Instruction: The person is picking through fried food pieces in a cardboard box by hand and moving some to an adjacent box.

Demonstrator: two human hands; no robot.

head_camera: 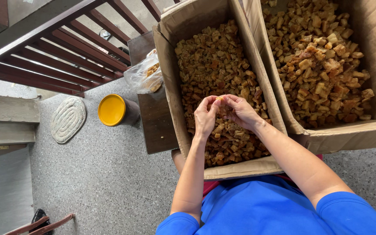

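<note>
At frame centre, a small piece (pixel 219 99) is pinched between the fingertips of the left hand (pixel 205 117) and right hand (pixel 240 112), above the near box (pixel 169 82). It is best worked over the box, so crumbs are caught.

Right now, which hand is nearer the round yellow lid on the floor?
Left. The left hand is right of the round yellow lid; the right hand is farther right.

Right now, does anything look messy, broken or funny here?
Nothing is spilled or broken. The two cardboard boxes hold their brown chunks, and none lie on the floor. The boxes' flaps bulge a little. Both hands, left hand and right hand, pinch one small piece over the nearer box.
</note>
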